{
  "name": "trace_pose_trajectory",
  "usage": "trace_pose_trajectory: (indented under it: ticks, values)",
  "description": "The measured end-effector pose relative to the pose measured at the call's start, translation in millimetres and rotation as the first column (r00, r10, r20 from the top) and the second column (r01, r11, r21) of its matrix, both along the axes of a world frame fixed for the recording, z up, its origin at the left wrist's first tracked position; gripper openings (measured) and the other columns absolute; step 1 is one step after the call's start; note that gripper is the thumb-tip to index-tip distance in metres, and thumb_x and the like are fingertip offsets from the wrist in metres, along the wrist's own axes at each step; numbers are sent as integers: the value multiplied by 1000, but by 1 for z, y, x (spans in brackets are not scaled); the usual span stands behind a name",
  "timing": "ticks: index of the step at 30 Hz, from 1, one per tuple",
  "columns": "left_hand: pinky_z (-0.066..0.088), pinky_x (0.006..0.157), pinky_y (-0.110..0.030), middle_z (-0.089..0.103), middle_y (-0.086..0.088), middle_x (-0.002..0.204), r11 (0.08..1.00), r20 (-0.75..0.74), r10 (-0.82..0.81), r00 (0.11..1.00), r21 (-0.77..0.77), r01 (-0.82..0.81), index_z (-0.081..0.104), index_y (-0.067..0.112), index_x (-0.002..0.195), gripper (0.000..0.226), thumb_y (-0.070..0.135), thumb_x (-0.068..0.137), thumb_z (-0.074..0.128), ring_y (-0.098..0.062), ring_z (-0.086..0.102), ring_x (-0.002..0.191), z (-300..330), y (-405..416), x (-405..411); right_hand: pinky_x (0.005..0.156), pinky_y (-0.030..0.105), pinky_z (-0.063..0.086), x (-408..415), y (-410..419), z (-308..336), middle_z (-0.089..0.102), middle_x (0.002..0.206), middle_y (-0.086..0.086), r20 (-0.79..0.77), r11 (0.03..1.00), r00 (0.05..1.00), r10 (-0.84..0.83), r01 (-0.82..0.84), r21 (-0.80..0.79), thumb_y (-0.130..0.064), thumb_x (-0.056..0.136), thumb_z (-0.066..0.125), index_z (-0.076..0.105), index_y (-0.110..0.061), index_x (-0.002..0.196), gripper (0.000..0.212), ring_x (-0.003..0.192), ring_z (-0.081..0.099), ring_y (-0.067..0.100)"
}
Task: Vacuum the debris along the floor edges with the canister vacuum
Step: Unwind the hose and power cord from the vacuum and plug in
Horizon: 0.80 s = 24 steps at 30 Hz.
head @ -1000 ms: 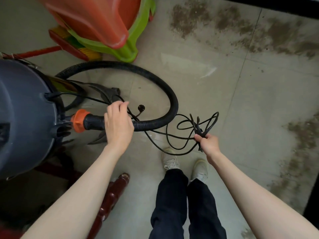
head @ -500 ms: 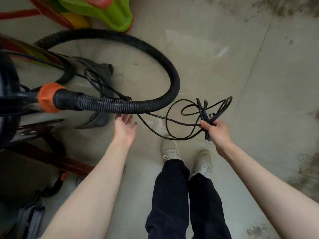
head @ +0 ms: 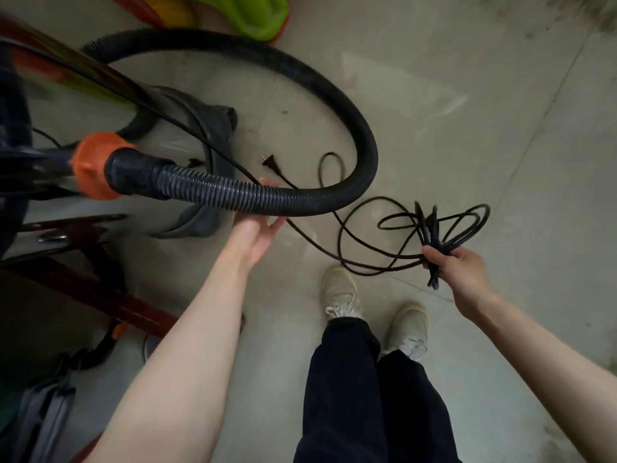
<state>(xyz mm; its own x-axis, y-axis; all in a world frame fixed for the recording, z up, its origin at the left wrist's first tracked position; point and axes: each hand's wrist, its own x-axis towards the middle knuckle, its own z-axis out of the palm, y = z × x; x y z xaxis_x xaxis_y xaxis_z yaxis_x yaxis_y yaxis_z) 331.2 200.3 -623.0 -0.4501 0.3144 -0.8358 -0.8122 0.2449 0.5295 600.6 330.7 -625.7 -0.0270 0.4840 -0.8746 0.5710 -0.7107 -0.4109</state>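
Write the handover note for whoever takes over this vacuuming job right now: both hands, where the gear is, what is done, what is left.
Left hand: open, palm up under the ribbed hose, fingers not closed on it.
Right hand: shut on a bundle of power cord; loose loops trail to the floor.
Plug: lying on the floor inside the hose loop, not plugged in.
Canister vacuum: at far left, hose joined at the orange collar.
Done: cord partly gathered.
Left: untangle the cord, plug in, vacuum the floor edges; dirt shows at top right.

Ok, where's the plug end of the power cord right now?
The plug lies loose on the floor, inside the loop of the hose, just beyond the left hand.
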Motion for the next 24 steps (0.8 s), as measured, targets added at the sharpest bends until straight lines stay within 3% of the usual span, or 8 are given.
trace_pose_trajectory:
  ticks: [5,8,10,12,15,18,22,24]
  values:
    - [33,105,-42,59,1,116,978,-64,-62,996,-203,48,54,15,115,29,-1,97,39,-12,54,109,-7,-20,19,74,33,43,4,-3,3,61,79,9,-38,998,999,-24,21,-67,-10,93,62,61,-10,82,12,75,55,21]
    - [32,109,-41,48,-4,140,933,-62,-148,987,-341,118,40,12,140,44,0,98,39,-20,45,128,-1,-34,42,78,25,47,5,-8,16,64,85,5,-112,986,989,-96,80,-145,-6,96,56,61,-11,90,9,78,61,15]
    - [36,109,-38,44,-8,143,868,-66,-250,966,-457,194,35,8,144,48,-1,97,40,-23,44,130,5,-41,62,80,24,47,8,-11,28,65,87,3,-154,975,979,-134,102,-196,-5,97,53,61,-8,99,8,80,62,13]
    - [35,108,-29,48,-13,140,798,-99,-423,901,-512,318,42,4,139,45,-7,95,39,-25,46,128,15,-42,82,85,26,47,11,-12,41,66,86,2,-189,969,972,-139,94,-229,-5,97,53,61,-4,104,11,80,62,13]
    - [27,104,-16,47,-9,138,648,-197,-736,648,-481,590,48,9,136,47,-8,93,42,-18,42,130,41,-29,112,86,24,47,14,-11,63,70,75,-4,-242,963,963,-116,49,-264,-7,98,52,63,-4,98,11,78,62,10]
    - [20,109,-20,36,-3,145,470,-353,-876,327,-479,741,48,19,138,48,-1,94,45,-12,31,134,65,-6,134,89,26,44,19,-9,88,71,72,-8,-291,953,952,-94,1,-304,-7,98,51,64,-8,90,15,77,63,7]
    - [38,103,-38,47,-6,133,62,-242,-962,-129,-651,756,59,14,122,28,16,97,48,-24,41,125,87,19,145,85,25,46,34,1,122,72,76,-4,-347,930,921,-177,41,-364,-7,97,49,67,-9,78,26,79,65,6]
    - [43,93,-38,51,-8,121,51,-206,-970,-128,-689,723,59,10,118,25,18,97,47,-26,50,113,102,25,146,90,28,46,44,5,137,72,81,-2,-334,919,914,-231,92,-384,-9,95,51,69,-8,79,25,88,62,10]
